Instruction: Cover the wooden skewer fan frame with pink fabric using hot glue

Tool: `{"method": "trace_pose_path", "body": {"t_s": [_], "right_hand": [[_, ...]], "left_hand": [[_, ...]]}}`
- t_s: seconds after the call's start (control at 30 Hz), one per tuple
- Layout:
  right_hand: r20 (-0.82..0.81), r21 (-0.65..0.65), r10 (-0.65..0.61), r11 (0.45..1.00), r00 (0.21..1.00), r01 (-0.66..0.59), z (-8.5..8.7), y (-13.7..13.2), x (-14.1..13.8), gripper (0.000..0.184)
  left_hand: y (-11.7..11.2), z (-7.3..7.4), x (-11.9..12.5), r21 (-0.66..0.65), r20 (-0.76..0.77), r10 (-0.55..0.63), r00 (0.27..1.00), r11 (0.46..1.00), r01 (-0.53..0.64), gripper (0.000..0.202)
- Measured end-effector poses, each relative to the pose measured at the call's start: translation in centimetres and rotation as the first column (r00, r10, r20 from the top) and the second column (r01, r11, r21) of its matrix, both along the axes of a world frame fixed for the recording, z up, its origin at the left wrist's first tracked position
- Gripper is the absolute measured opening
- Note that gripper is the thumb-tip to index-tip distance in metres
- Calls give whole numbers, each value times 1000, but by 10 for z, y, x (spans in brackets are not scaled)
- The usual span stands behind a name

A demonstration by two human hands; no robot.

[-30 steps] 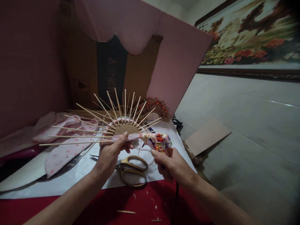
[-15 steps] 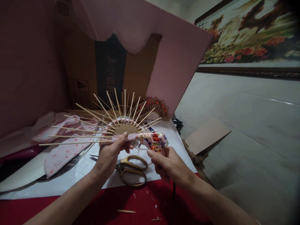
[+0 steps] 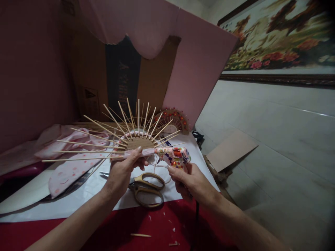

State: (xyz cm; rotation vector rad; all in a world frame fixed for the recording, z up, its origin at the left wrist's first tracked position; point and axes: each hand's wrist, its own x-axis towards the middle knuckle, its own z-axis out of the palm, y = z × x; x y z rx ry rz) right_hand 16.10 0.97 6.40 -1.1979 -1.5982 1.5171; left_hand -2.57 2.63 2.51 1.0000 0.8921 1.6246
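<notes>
Bamboo-skewer fan (image 3: 136,142), probably light and brittle, is held just above the worktop (image 3: 162,223). Left hand (image 3: 123,172) fingers pinch its stiff cardboard hub, likely the safest hold. Right hand (image 3: 192,181) fingers wrap a glue gun (image 3: 175,156), nozzle at the hub's fabric edge.

My right grip (image 3: 192,181) hides the handle of the glue gun (image 3: 176,156), my left grip (image 3: 123,172) covers part of the blades of the scissors (image 3: 148,190), I cannot tell whether the gun's tip touches the cloth strip (image 3: 146,152), and the painting (image 3: 282,38) runs off the top and right edges.
</notes>
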Motion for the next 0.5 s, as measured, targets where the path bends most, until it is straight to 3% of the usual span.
{"method": "trace_pose_path", "body": {"t_s": [0.23, 0.5], "right_hand": [[-61, -30, 39, 999, 997, -41, -3, 2, -3, 39], [3, 11, 20, 1000, 1000, -20, -2, 1, 0, 39]], "left_hand": [[-1, 2, 0, -8, -17, 1, 1000, 1000, -1, 22], [1, 0, -1, 2, -3, -4, 1000, 1000, 4, 22]]}}
